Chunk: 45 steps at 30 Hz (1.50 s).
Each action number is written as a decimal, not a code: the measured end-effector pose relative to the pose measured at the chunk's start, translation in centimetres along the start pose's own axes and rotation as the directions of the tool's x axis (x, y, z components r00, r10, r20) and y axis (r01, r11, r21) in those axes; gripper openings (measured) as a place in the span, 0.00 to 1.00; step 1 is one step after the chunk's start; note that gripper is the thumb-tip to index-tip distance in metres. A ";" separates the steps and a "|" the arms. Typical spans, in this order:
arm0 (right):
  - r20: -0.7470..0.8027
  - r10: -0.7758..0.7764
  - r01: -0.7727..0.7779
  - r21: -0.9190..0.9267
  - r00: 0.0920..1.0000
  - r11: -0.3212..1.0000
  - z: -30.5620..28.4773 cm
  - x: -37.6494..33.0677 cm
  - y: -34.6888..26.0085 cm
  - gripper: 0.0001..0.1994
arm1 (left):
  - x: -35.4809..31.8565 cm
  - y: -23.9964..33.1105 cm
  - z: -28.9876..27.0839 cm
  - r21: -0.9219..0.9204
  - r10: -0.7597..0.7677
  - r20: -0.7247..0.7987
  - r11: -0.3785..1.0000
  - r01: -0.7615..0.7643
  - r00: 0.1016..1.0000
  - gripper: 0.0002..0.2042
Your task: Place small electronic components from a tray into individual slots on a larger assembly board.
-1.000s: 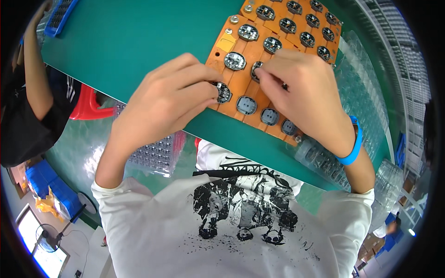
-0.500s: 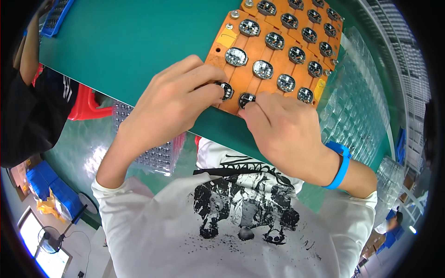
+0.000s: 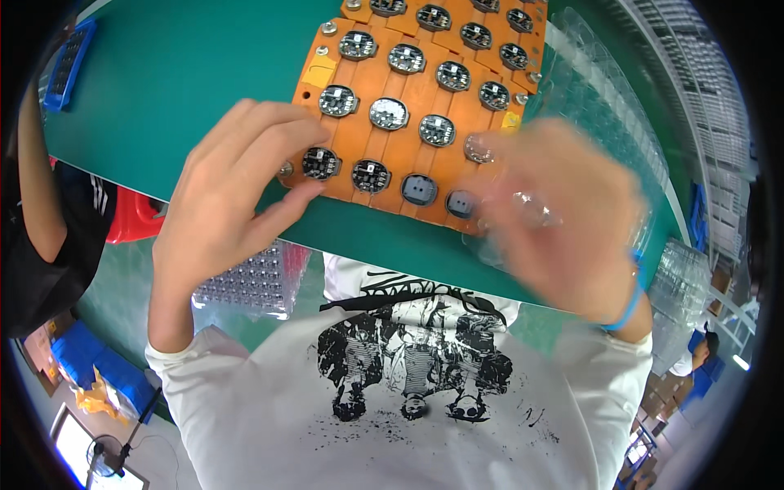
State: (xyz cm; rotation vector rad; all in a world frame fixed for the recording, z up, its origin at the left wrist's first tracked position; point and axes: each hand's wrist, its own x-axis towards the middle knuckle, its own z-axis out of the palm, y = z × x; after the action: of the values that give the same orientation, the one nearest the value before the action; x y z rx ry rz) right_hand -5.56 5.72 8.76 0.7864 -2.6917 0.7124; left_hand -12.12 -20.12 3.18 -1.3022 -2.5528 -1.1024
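Observation:
An orange fixture block [image 3: 359, 143] lies on the green table, with rows of round black-and-silver circuit boards seated in its pockets. At its near left corner my left hand [image 3: 233, 184] is open, fingers and thumb apart beside a round board [image 3: 321, 163]. Another round board [image 3: 371, 175] sits to the right of it in the front row. Further right in that row are a plain grey round piece [image 3: 420, 189] and a second grey piece [image 3: 461, 204]. My right hand [image 3: 563, 216] is over the near right corner, smeared by motion, its fingers unclear. Something clear and shiny shows against it.
Clear plastic trays [image 3: 600, 98] lie along the table's right side. A blue bin [image 3: 70, 65] of small parts stands at far left, near another person's arm [image 3: 37, 180]. Below the table edge is a plastic tray of parts [image 3: 253, 282], with a red stool [image 3: 135, 214] beyond it.
My left hand has come off the front-row board and spread its fingers. My right hand has moved right, uncovering the grey pieces. The whole view has shifted, putting the fixture further left.

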 end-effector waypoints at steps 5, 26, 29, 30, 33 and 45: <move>-0.225 0.545 -0.585 -0.203 0.808 0.785 -8.7 -7.4 5.3 0.05 | 1.8 2.1 2.0 -0.018 0.209 0.075 0.978 -0.209 0.975 0.20; -0.202 0.534 -0.571 -0.322 0.821 0.755 -9.0 -21.5 11.4 0.07 | 6.0 9.2 4.8 -0.032 0.279 0.456 0.954 -0.298 0.845 0.23; -0.171 0.503 -0.529 -0.374 0.847 0.762 -9.5 -20.5 12.4 0.06 | 5.3 9.4 4.8 -0.010 0.295 0.433 0.947 -0.323 0.852 0.22; -0.150 0.498 -0.508 -0.443 0.854 0.738 -9.6 -20.1 12.5 0.03 | 4.7 9.6 5.2 -0.015 0.347 0.406 0.928 -0.373 0.845 0.20; -0.175 0.583 -0.592 -0.441 0.794 0.674 -10.4 -21.3 12.0 0.08 | 4.9 9.7 7.6 -0.042 0.458 0.445 0.869 -0.493 0.770 0.18; -0.102 0.207 -0.216 -0.081 0.973 0.973 -2.9 -7.1 0.3 0.12 | -0.3 2.6 0.9 0.149 0.192 -0.258 0.976 -0.157 0.947 0.11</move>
State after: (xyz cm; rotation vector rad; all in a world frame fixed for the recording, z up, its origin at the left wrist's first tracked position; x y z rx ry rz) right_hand 0.38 10.53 8.53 0.4369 -2.7266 0.6485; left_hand -9.83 -18.73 3.91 -1.2240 -2.2233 -0.9890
